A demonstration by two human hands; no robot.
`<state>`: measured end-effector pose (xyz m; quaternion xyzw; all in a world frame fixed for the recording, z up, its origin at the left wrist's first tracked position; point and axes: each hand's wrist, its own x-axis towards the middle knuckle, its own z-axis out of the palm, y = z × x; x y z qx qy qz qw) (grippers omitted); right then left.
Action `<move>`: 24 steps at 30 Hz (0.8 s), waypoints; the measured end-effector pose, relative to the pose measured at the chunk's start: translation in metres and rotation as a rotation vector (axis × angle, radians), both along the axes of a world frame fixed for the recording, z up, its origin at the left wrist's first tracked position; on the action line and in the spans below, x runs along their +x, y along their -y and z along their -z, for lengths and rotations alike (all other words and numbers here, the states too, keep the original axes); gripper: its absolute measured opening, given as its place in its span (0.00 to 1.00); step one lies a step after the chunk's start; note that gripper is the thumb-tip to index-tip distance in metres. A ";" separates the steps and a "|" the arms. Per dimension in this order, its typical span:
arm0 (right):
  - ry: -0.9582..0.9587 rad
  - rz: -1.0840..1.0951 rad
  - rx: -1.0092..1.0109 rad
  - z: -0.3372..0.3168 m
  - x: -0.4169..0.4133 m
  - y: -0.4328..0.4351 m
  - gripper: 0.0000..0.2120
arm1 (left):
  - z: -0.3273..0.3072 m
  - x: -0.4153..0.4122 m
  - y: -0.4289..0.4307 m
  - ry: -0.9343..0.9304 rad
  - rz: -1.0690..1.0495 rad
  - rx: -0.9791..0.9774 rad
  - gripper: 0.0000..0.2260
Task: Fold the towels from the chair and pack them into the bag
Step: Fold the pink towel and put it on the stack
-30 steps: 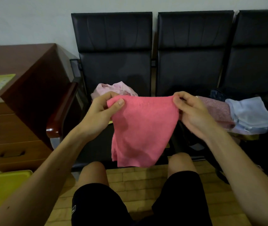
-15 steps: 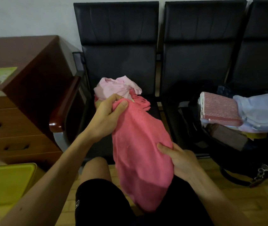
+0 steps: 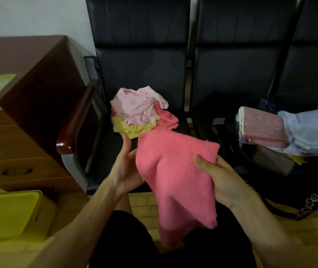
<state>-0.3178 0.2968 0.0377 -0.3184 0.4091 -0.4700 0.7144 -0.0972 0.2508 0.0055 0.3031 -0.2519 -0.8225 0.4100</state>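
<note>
Black chairs [image 3: 140, 60], both hands seemingly gripping pink towel [image 3: 175, 171]

Bare forearms, black shorts [image 3: 127, 240]

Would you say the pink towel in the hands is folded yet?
Not yet: the pink towel hangs loose and rumpled between the left hand and right hand.

Left hand [image 3: 124, 167] fingers hidden behind pink towel [image 3: 175, 176]; bag [image 3: 270, 171] interior dark, unreadable.
</note>
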 end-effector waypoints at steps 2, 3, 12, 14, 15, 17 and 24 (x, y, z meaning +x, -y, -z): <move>0.012 0.031 -0.012 -0.001 -0.002 0.002 0.52 | 0.021 -0.003 -0.011 -0.149 0.144 0.004 0.55; 0.016 0.030 -0.024 -0.003 -0.003 0.001 0.50 | 0.035 -0.003 -0.015 -0.202 0.216 -0.017 0.56; -0.092 0.080 0.081 0.002 -0.004 0.006 0.26 | 0.018 -0.007 -0.040 0.371 0.226 0.047 0.26; -0.121 0.121 0.100 0.006 -0.007 0.010 0.23 | 0.017 -0.008 -0.038 0.497 0.204 0.023 0.05; -0.127 0.149 0.116 0.009 -0.008 0.012 0.21 | 0.019 -0.006 -0.038 0.535 0.212 -0.005 0.06; -0.117 0.218 0.161 0.015 -0.014 0.019 0.20 | 0.016 -0.004 -0.038 0.543 0.222 -0.031 0.09; 0.192 0.117 0.312 0.053 -0.018 0.013 0.41 | 0.006 -0.011 -0.027 0.407 0.033 0.032 0.11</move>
